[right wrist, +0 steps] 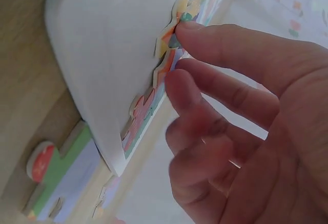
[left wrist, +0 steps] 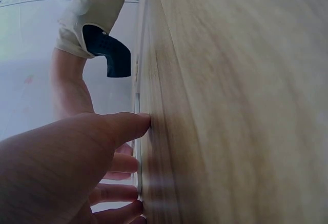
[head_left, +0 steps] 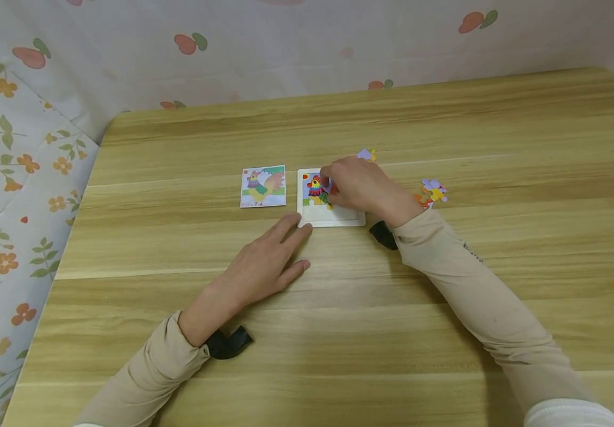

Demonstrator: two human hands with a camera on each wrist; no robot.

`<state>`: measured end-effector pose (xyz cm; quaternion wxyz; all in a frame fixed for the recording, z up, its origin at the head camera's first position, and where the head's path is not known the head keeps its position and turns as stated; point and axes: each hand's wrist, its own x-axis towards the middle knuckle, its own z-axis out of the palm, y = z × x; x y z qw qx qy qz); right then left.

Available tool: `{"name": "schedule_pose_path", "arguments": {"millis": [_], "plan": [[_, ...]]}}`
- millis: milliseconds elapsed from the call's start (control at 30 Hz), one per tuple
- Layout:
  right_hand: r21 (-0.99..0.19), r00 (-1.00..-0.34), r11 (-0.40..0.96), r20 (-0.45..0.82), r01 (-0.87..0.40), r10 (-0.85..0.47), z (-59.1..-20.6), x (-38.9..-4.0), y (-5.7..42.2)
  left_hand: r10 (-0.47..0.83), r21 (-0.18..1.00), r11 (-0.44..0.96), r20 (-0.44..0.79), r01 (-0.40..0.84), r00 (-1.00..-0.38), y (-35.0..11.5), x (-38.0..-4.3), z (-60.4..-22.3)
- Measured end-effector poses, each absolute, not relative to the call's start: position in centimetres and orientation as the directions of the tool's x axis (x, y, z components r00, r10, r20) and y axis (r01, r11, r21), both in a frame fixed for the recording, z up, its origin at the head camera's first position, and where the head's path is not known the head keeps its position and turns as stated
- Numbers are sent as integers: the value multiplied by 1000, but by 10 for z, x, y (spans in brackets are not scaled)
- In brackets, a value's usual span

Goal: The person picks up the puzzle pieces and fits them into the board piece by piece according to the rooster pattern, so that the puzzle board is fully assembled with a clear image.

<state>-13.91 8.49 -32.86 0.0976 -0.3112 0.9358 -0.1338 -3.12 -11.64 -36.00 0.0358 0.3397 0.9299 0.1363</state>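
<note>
A white puzzle tray lies on the table, with several joined pieces of a colourful rooster picture along its upper left part. Over the tray, my right hand pinches a puzzle piece between thumb and index finger, against the pieces beside it. That hand covers much of the tray's upper right in the head view. My left hand has its fingers extended, with fingertips touching the tray's lower left corner. In the left wrist view, the left thumb rests on the tabletop.
A square picture card of the rooster lies left of the tray. Loose puzzle pieces sit to the right, and another lilac and yellow piece lies beyond the right hand. A patterned curtain hangs behind the table.
</note>
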Motion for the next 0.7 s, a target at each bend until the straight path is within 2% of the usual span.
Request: {"name": "schedule_pose_path", "arguments": {"millis": [700], "plan": [[-308,-794,766,-48,-565,-606,-332,-138,87,641,276,730,41,625,-767,-117,-32,-362]]}}
